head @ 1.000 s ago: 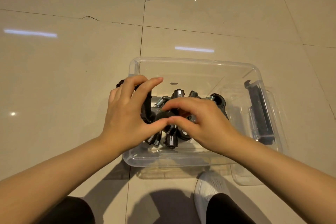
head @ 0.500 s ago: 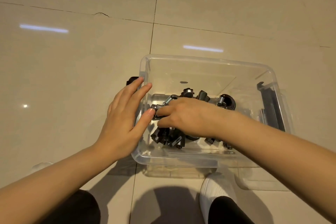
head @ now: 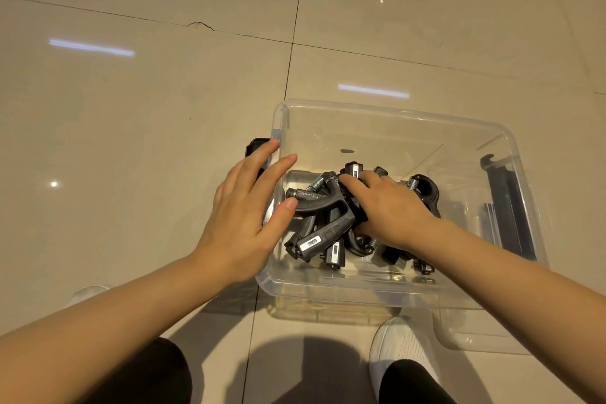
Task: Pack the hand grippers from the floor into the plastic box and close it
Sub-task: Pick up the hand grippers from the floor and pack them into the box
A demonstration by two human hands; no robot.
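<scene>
Your right hand (head: 390, 207) presses flat on the hand grippers (head: 323, 226) heaped at the plastic box's (head: 387, 289) seven o'clock; left hand (head: 244, 210) open on its rim. Piled high, they may block closing; depth's unclear.

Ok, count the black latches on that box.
2. The left latch sits outside the plastic box on its left side, partly covered by the left hand. The right latch stands at its right side, seen through the clear wall.

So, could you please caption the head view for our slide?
Right hand presses hand grippers into the open plastic box; left hand steadies its wall.
</scene>
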